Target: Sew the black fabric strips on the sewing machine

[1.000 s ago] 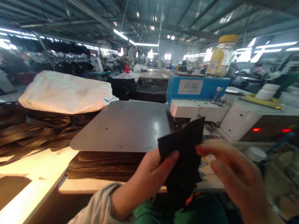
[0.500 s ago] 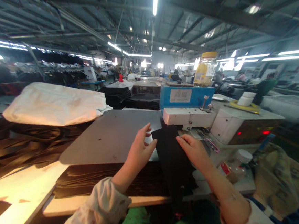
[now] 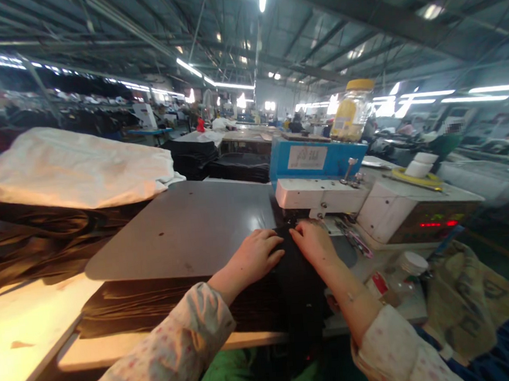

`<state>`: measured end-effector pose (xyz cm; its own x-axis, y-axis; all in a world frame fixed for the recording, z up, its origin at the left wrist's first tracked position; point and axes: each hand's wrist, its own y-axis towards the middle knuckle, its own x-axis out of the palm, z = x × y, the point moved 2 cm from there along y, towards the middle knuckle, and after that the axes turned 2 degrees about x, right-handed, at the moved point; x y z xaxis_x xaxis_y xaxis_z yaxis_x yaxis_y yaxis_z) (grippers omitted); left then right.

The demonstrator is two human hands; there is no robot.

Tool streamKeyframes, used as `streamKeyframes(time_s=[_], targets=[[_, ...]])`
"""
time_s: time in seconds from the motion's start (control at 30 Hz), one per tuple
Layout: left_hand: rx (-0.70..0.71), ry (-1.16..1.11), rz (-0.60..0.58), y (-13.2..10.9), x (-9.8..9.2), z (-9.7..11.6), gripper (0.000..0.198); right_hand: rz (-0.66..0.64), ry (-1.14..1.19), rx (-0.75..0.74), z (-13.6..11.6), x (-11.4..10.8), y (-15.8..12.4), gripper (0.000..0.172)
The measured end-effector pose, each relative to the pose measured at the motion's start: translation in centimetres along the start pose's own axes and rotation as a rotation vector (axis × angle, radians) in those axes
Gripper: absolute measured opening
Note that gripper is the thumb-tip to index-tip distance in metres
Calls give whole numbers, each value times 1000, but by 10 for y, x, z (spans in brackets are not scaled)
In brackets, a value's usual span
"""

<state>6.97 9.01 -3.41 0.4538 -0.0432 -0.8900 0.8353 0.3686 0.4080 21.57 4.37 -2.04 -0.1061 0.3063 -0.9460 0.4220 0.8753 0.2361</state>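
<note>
The black fabric piece point(image 3: 300, 281), held up in the air a second ago, now lies flat at the right edge of the grey work plate point(image 3: 187, 231), seemingly under the sewing machine point(image 3: 320, 190) head. The left hand point(image 3: 257, 253) and right hand point(image 3: 314, 244) rest side by side on it, fingers flat, pressing rather than gripping.

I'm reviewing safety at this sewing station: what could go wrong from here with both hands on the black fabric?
1. The left hand and right hand press the black fabric right below the sewing machine head; fingertips could be caught if it runs.
2. The fabric hangs over the table edge toward the lap, so its weight may drag it askew.
</note>
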Motion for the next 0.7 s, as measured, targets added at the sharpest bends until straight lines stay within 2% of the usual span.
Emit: streamKeyframes(time_s=[0.17,0.7], targets=[[-2,-4,0,5,3,-1,32,1,-54,6,-2,3,8,24],[-18,11,-14,19,4,-4,29,2,-189,-153,-6,4,24,22]])
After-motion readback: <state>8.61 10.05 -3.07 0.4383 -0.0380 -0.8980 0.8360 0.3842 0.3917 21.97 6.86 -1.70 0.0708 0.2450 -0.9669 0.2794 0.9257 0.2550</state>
